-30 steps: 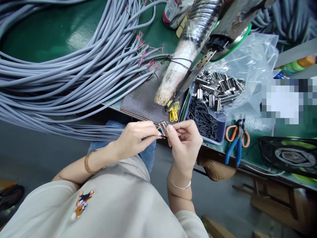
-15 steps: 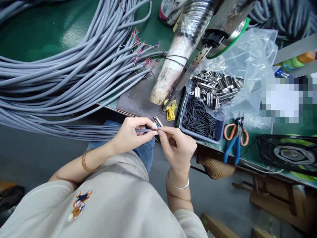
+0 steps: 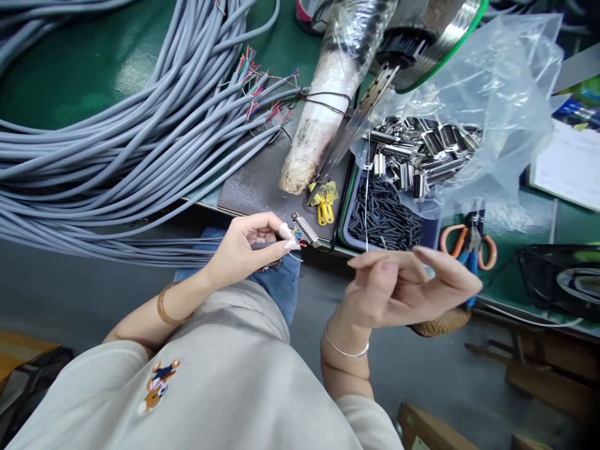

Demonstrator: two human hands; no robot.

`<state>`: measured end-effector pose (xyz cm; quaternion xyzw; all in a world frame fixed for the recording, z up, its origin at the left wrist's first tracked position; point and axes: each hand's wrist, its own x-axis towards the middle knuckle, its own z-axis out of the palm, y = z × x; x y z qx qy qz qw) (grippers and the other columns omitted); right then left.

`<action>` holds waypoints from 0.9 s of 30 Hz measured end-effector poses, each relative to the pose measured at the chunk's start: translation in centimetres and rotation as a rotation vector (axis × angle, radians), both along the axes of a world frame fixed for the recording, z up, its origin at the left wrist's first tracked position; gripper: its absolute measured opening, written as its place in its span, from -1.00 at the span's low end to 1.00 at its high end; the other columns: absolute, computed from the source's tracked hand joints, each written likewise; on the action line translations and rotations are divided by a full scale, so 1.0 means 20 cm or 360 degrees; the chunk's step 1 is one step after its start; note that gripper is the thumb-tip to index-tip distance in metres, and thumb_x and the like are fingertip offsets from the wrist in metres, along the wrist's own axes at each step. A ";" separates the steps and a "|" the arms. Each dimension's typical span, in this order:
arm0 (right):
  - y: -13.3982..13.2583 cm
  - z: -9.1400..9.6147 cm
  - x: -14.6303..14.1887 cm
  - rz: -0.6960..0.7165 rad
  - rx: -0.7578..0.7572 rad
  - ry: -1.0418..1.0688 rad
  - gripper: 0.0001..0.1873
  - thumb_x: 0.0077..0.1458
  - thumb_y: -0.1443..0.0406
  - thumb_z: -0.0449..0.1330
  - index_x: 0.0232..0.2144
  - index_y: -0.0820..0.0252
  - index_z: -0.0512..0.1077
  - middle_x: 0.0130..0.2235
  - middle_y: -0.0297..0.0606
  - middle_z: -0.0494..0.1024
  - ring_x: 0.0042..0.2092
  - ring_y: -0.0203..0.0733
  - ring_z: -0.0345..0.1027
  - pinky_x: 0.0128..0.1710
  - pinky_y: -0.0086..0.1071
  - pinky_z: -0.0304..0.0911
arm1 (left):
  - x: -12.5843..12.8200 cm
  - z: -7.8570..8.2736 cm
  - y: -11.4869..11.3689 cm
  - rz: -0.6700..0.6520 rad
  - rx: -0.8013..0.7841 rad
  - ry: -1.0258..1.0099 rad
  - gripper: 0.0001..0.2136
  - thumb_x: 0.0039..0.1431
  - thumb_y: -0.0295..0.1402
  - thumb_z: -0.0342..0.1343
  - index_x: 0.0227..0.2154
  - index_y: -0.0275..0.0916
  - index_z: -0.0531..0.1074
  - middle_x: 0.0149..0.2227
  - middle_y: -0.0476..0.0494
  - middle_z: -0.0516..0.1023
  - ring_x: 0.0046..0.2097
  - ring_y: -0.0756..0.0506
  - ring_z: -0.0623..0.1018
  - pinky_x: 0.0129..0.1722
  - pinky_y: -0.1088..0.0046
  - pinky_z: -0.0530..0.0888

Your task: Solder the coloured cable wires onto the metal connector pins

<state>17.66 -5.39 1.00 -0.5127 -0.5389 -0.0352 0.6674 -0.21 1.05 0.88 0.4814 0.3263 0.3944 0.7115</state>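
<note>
While my left hand [image 3: 246,249] curls tightly round the grey cable [image 3: 265,245] just behind its connector [image 3: 305,229], at the centre of the frame by the bench [image 3: 70,75] edge, my right hand [image 3: 407,287] sits lower right. Its thumb and forefinger pinch a thin wire [image 3: 366,206] that runs upward, with the other fingers spread loose. I reckon the cable grip should sit close to the connector so the coloured cores don't twist. The thin wire should be held taut, clear of the tray of black sleeves [image 3: 384,222].

Green bench [image 3: 70,65], grey cables [image 3: 117,150] (coiled), pliers [image 3: 470,242]
</note>
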 end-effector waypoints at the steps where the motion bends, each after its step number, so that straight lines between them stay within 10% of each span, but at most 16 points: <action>1: 0.00 -0.01 0.00 0.0006 -0.0045 -0.0025 -0.61 0.29 0.38 0.24 0.12 -0.07 0.48 -0.37 -0.45 0.62 -0.59 -0.35 0.39 -0.67 -0.43 0.23 | 0.00 0.00 0.00 -0.0001 -0.0031 -0.0005 -0.78 0.01 -0.34 0.47 -0.44 -0.29 0.54 -0.46 -0.07 0.61 -0.49 0.08 0.51 -0.47 0.61 0.51; 9: -0.02 -0.07 -0.02 0.0215 -0.0378 -0.0336 -0.75 0.13 0.49 0.37 -0.18 0.10 0.51 -0.16 -0.29 0.74 -0.15 -0.18 0.68 -0.17 -0.34 0.59 | 0.01 0.00 0.03 0.0046 -0.0182 -0.0021 -0.73 -0.11 -0.35 0.54 -0.44 -0.28 0.54 -0.45 -0.03 0.59 -0.48 0.10 0.46 -0.46 0.64 0.44; 27: 0.01 -0.09 -0.05 0.0283 -0.0505 -0.0220 -0.81 0.15 0.48 0.33 -0.28 0.11 0.46 -0.12 -0.25 0.74 -0.15 -0.21 0.66 -0.17 -0.34 0.58 | 0.00 -0.03 0.07 -0.0002 -0.0248 -0.0233 -0.91 -0.09 -0.54 0.28 -0.46 -0.27 0.55 -0.47 0.00 0.54 -0.52 0.11 0.37 -0.55 0.62 0.32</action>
